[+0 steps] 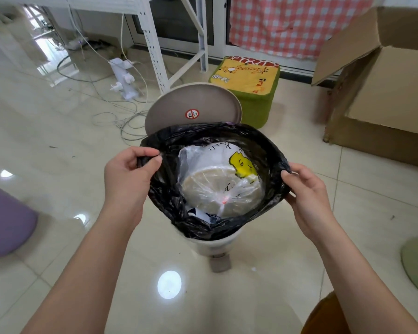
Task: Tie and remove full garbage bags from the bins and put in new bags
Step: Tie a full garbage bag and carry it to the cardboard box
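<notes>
Clearly the black garbage bag (164, 201) is thin and slippery, sitting in the cream pedal bin (212, 244). Left hand (128, 174) and right hand (307, 191) each pinch its rim at opposite sides, a sensible hold. Contents look light: a clear plastic bag (217, 186).

Lid (192, 106) of the bin, standing open beyond the hands: round red no-smoking sign (192, 114), a crossed-out cigarette, no words legible.

Clear plastic bag (221, 182) inside the black liner, between the hands: dark lettering near its top edge and a few more characters lower down, both creased, unreadable; a yellow printed figure (243, 163) beside them.

Green-and-yellow stool (245, 78), farther off, beyond the right hand: giraffe picture and small red lettering at one corner, too small to read.
</notes>
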{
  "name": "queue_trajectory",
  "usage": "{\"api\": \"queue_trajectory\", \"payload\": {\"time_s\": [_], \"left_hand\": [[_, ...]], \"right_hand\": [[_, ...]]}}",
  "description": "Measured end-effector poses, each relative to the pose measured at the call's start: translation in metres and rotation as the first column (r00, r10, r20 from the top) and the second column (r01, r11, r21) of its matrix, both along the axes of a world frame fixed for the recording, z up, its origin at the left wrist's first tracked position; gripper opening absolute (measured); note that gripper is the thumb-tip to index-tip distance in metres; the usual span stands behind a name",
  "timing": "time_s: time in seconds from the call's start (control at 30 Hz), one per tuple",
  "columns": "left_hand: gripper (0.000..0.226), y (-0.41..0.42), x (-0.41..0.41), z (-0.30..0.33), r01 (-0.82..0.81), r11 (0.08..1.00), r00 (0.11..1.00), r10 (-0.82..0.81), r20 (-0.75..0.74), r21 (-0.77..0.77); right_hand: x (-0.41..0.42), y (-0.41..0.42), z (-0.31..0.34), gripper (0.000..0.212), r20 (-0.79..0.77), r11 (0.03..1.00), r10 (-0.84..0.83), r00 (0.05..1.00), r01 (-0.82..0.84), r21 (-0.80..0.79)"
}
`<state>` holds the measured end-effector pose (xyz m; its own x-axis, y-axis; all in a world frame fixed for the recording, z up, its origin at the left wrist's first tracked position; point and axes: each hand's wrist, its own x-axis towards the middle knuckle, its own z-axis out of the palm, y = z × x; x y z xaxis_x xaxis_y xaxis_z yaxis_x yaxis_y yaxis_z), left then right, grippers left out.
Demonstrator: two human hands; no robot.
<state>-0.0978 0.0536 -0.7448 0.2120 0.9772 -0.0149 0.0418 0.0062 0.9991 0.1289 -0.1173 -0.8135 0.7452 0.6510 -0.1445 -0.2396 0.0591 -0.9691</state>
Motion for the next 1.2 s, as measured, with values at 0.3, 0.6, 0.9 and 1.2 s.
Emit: {"api": "queue_trajectory", "payload": {"time_s": [0.3,0.6,0.9,1.2], "left_hand": [[0.035,-0.01,0.022,0.024,0.004,0.89,0.986,0.072,-0.149,0.455],[0.011,-0.027,0.053,0.012,0.207,0.978,0.975,-0.207,-0.082,-0.002],[0.025,-0.033,0.063,0.005,0.384,0.92,0.922,-0.387,-0.029,-0.085],[0.05,-0.059,0.023,-0.007,0.238,0.971,0.92,-0.217,-0.326,0.026]], "right_hand": [[0.015,0.014,0.045,0.031,0.421,0.997,0.047,0.906,-0.015,-0.079],[0.028,0.003,0.036,0.039,0.21,0.939,0.093,0.973,-0.015,-0.343],[0.042,-0.012,0.047,0.023,0.308,0.921,0.195,0.931,-0.066,-0.384],[0.032,-0.035,0.03,0.019,0.129,0.926,0.047,0.99,0.006,-0.378]]}}
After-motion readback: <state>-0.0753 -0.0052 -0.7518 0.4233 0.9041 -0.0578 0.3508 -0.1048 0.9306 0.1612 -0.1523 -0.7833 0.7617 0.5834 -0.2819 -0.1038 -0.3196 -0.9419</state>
